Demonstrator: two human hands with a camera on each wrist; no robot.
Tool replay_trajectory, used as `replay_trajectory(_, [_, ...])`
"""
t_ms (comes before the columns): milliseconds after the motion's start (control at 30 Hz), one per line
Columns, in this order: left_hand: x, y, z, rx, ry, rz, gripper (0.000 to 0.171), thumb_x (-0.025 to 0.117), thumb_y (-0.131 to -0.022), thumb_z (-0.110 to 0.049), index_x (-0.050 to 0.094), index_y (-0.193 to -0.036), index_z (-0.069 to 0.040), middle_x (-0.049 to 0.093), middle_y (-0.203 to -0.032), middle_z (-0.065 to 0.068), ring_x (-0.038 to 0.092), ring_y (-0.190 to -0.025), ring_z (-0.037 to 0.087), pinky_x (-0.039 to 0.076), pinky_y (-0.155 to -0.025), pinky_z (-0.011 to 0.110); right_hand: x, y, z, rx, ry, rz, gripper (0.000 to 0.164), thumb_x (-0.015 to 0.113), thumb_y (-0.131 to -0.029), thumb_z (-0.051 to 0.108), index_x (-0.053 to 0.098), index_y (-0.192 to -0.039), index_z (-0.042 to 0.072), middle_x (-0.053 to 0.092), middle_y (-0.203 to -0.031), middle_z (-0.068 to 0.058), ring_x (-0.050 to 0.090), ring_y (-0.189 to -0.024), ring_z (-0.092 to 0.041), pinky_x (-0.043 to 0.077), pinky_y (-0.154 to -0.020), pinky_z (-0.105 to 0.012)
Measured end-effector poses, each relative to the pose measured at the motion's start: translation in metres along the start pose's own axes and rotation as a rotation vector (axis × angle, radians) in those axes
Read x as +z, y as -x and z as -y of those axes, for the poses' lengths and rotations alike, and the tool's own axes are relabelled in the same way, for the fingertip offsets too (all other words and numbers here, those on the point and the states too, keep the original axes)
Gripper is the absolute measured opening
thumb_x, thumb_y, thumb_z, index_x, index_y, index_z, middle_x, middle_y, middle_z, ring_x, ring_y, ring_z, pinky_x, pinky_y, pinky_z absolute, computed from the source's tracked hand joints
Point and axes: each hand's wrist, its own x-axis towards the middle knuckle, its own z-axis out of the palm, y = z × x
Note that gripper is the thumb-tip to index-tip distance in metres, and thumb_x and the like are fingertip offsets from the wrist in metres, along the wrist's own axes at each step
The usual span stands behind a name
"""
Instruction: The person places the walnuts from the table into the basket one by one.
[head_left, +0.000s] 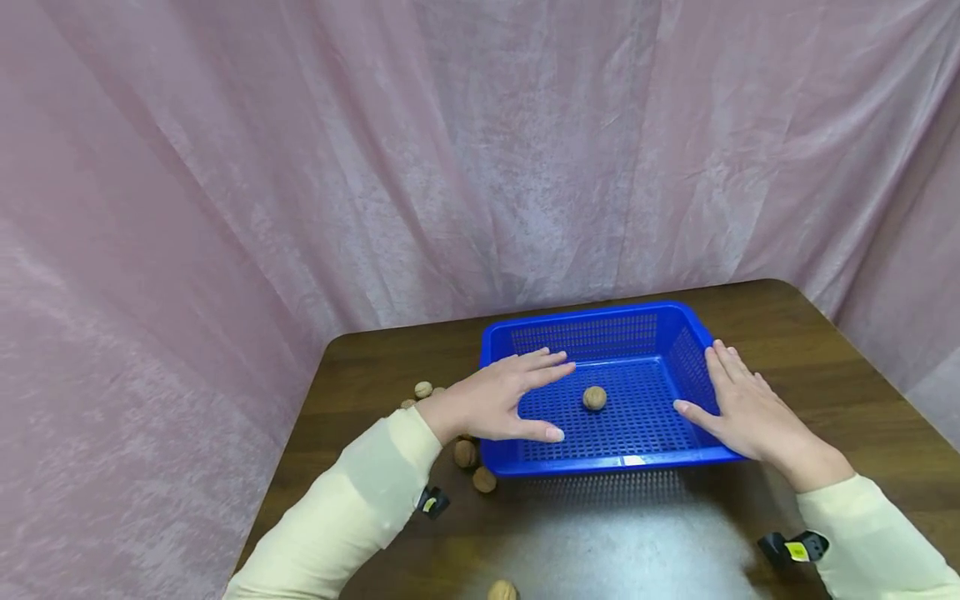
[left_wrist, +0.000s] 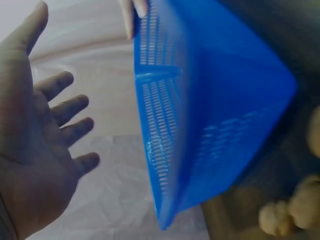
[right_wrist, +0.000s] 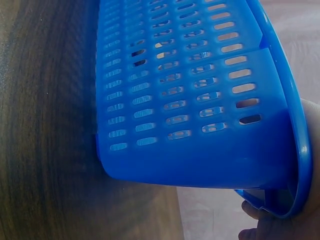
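A blue perforated plastic basket (head_left: 555, 468) stands on the table with one walnut (head_left: 595, 398) on its mesh floor. My left hand (head_left: 504, 398) hovers over the basket's left side, fingers spread and holding nothing; the left wrist view shows its palm (left_wrist: 37, 145) apart from the basket wall. At the right rim is my right hand (head_left: 750, 410), fingers straight along the rim and thumb stretched out over the inside. In the right wrist view, that hand (right_wrist: 285, 227) is mostly hidden behind the basket's rim (right_wrist: 300, 145).
Several walnuts (head_left: 465, 454) lie on the wooden table (head_left: 390, 354) to the left of the basket, partly behind my left hand and arm. Another walnut (head_left: 502, 591) sits near the bottom of the head view. A pink curtain (head_left: 525, 167) hangs behind the table.
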Motion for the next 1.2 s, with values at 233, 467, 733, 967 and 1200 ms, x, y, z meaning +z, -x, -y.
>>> replay_trajectory(233, [0.022, 0.032, -0.004, 0.143, -0.105, -0.108, 0.082, 0.054, -0.087, -0.066, 0.034, -0.151, -0.019, 0.026, -0.157, -0.002, 0.015, -0.145, 0.015, 0.017, -0.116, 0.043, -0.001, 0.0, -0.003, -0.003, 0.01, -0.001, 0.102, 0.046, -0.093, 0.062, 0.0, -0.149, -0.01, -0.009, -0.155, -0.028, -0.009, -0.143, -0.042, 0.012, -0.104, -0.07])
replay_trajectory(467, [0.041, 0.051, -0.013, 0.183, -0.119, -0.141, 0.081, 0.054, -0.086, -0.067, 0.037, -0.149, -0.02, 0.029, -0.155, -0.005, 0.019, -0.144, 0.015, 0.022, -0.115, 0.042, -0.002, -0.001, -0.002, -0.002, 0.014, 0.001, 0.103, 0.047, -0.092, 0.062, 0.0, -0.149, -0.01, -0.008, -0.156, -0.028, -0.008, -0.142, -0.042, 0.012, -0.104, -0.07])
replay_trajectory(733, [0.052, 0.061, -0.036, 0.338, -0.156, -0.177, 0.079, 0.06, -0.085, -0.063, 0.044, -0.145, -0.013, 0.039, -0.15, 0.001, 0.023, -0.143, 0.015, 0.024, -0.114, 0.035, -0.001, -0.002, -0.002, -0.002, 0.014, 0.005, 0.103, 0.046, -0.092, 0.063, -0.001, -0.149, -0.009, -0.009, -0.156, -0.028, -0.007, -0.142, -0.043, 0.011, -0.105, -0.07])
replay_trajectory(967, [0.056, 0.069, -0.043, 0.37, -0.062, -0.168, 0.074, 0.065, -0.085, -0.055, 0.048, -0.141, -0.01, 0.044, -0.147, 0.002, 0.031, -0.14, 0.015, 0.026, -0.113, 0.03, 0.001, -0.003, -0.003, -0.001, 0.014, 0.007, 0.103, 0.046, -0.092, 0.063, -0.001, -0.149, -0.009, -0.009, -0.156, -0.027, -0.008, -0.142, -0.042, 0.011, -0.105, -0.07])
replay_trajectory(1200, [0.067, 0.078, -0.046, 0.396, 0.024, -0.141, 0.072, 0.067, -0.085, -0.053, 0.049, -0.14, -0.009, 0.047, -0.144, 0.001, 0.032, -0.138, 0.011, 0.027, -0.111, 0.025, 0.002, -0.002, -0.003, -0.004, 0.015, -0.005, 0.102, 0.047, -0.093, 0.061, 0.0, -0.149, -0.009, -0.007, -0.155, -0.029, -0.008, -0.142, -0.043, 0.012, -0.104, -0.07])
